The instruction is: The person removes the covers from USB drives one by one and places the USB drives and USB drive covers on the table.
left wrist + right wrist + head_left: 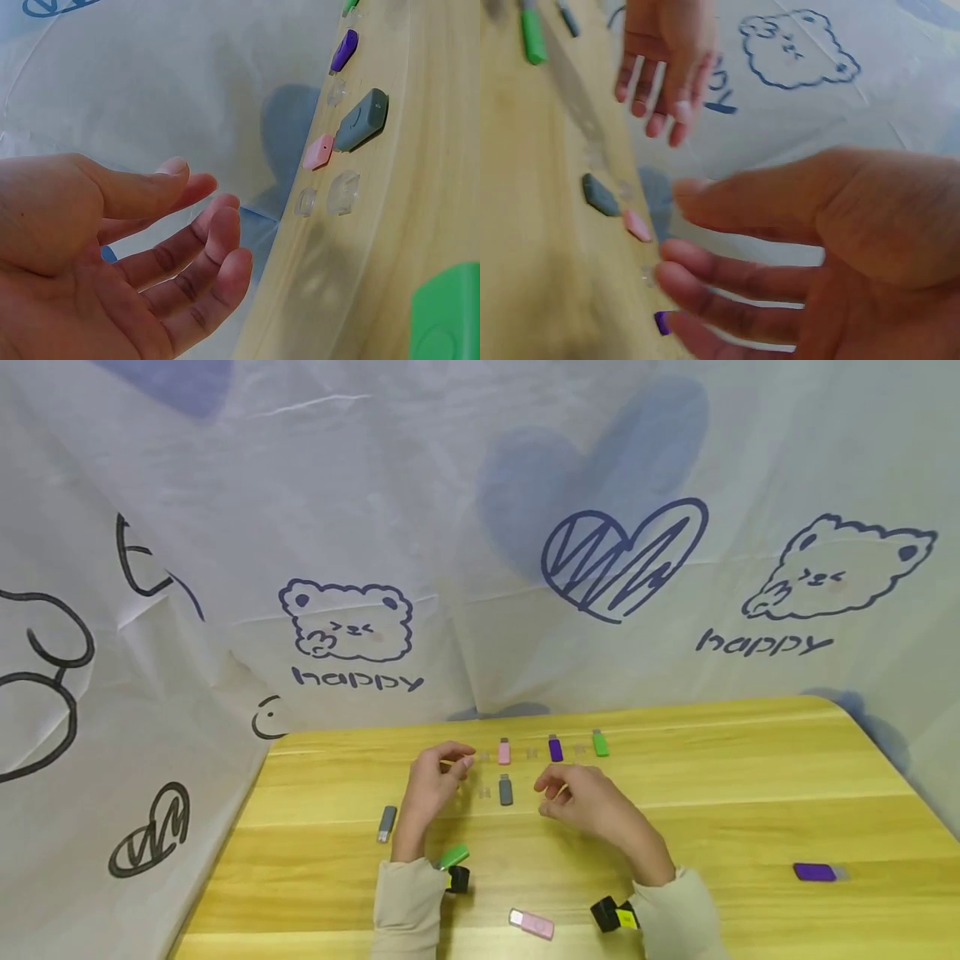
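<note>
My left hand point(435, 785) hovers over the table left of a grey USB stick point(506, 791), fingers loosely bent and nothing between them. Across from it, my right hand point(592, 803) is held to the right of that stick, also holding nothing. Behind the grey stick stretches a row of a pink USB stick point(504, 752), a purple USB stick point(555, 749) and a green USB stick point(600, 743). Small clear plastic pieces point(532, 753) lie between these sticks. Another clear piece point(344, 193) appears beside the grey stick in the left wrist view.
Around the hands lie a second grey stick point(387, 823) at left, a green one point(453, 857) by the left wrist, a pink one point(532, 924) at the front and a purple one point(815, 872) far right. A printed cloth point(465, 527) hangs behind the wooden table point(720, 793).
</note>
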### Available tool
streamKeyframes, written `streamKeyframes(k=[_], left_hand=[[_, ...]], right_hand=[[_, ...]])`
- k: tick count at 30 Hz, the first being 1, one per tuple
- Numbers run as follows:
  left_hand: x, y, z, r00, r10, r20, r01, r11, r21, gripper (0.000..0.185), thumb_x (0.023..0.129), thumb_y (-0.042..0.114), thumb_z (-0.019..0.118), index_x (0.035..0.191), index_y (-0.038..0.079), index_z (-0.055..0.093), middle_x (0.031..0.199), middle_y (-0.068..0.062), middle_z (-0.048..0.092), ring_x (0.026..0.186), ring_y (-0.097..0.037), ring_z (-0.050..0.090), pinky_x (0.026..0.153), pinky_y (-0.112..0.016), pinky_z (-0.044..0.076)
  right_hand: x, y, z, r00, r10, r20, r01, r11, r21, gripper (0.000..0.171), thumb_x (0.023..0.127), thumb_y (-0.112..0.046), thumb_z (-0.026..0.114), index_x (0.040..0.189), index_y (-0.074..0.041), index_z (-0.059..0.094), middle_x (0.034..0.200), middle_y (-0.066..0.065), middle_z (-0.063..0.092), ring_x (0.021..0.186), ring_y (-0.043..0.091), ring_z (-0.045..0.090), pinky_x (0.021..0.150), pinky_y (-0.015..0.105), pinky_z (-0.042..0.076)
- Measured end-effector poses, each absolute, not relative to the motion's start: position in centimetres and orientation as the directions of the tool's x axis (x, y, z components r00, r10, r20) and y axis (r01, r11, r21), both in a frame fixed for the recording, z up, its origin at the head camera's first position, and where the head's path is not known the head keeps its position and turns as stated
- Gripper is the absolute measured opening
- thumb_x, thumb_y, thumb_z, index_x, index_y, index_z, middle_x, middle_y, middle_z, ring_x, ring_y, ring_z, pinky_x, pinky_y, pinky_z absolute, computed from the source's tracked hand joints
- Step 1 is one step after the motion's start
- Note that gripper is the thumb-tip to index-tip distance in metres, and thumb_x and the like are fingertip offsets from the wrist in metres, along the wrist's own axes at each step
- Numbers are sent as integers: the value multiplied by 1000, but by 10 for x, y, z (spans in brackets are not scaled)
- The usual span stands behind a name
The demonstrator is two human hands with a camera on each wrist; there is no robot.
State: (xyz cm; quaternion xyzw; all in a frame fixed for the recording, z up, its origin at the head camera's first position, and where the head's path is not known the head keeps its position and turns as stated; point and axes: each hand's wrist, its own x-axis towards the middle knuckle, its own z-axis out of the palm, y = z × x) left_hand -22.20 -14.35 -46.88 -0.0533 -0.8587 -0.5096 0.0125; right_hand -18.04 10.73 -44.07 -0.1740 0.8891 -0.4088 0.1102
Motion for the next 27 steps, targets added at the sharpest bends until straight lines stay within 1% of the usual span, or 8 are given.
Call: streamKeyframes(k=[3, 6, 9, 12, 15, 19, 24, 27], left_hand=[[-222, -144, -468, -993, 84, 78, 108, 474, 874, 17, 101, 5, 64, 114, -3, 72, 99, -14, 72, 84, -36, 69, 64, -27, 54], [-222, -145, -468, -993, 82, 80, 110, 469, 876, 17, 101, 4, 64, 113, -4, 72, 99, -14, 72, 85, -36, 69, 66, -29, 55], [-222, -145, -468, -994, 75, 76, 102, 466, 879, 17, 101, 5, 65, 113, -3, 73, 99, -14, 72, 85, -35, 69, 67, -31, 56], [-222, -145, -469, -995, 70, 75, 99, 466, 879, 16, 101, 5, 65, 112, -3, 73, 99, -13, 73, 83, -32, 69, 66, -31, 55], [-222, -146, -470, -994, 70, 81, 105, 469, 877, 16, 101, 5, 65, 112, -3, 73, 98, -14, 72, 81, -28, 68, 65, -30, 55], [-222, -147, -471, -994, 69, 82, 105, 472, 875, 16, 101, 5, 65, 111, -3, 73, 98, -16, 72, 79, -26, 67, 65, -29, 54], [-224, -147, -471, -993, 81, 83, 112, 471, 875, 16, 101, 6, 64, 112, -3, 73, 101, -14, 73, 82, -33, 69, 66, -30, 54], [-225, -148, -473, -993, 88, 85, 116, 468, 876, 17, 102, 6, 64, 112, -3, 73, 101, -13, 73, 84, -36, 69, 66, -30, 54]], right_hand=[[-172, 103, -444, -867, -482, -127, -247, 637, -730, 23, 87, -2, 80, 107, -5, 70, 95, 6, 63, 86, 19, 58, 77, 36, 53], [-163, 98, -444, -813, -545, -205, -273, 668, -693, 31, 82, -6, 86, 106, -9, 68, 96, 7, 60, 87, 21, 54, 78, 40, 49], [-152, 90, -443, -770, -579, -268, -287, 690, -664, 36, 76, -9, 90, 101, -14, 65, 90, 5, 57, 81, 19, 50, 72, 36, 46], [-141, 80, -441, -746, -596, -298, -302, 702, -645, 39, 70, -9, 93, 94, -15, 63, 81, 2, 55, 71, 14, 46, 64, 30, 43], [-132, 69, -442, -735, -601, -313, -332, 722, -607, 41, 65, -8, 94, 88, -16, 60, 76, -3, 54, 67, 10, 44, 61, 26, 42], [-124, 58, -445, -738, -585, -336, -359, 762, -539, 44, 62, -9, 95, 85, -17, 59, 75, -8, 55, 66, 9, 47, 63, 24, 46], [-120, 50, -445, -755, -548, -360, -343, 797, -497, 44, 61, 0, 92, 82, -17, 58, 73, -7, 54, 64, 10, 50, 60, 23, 47], [-119, 46, -446, -755, -549, -359, -377, 811, -448, 43, 60, 9, 85, 78, -18, 56, 71, -8, 52, 64, 10, 48, 58, 23, 45]])
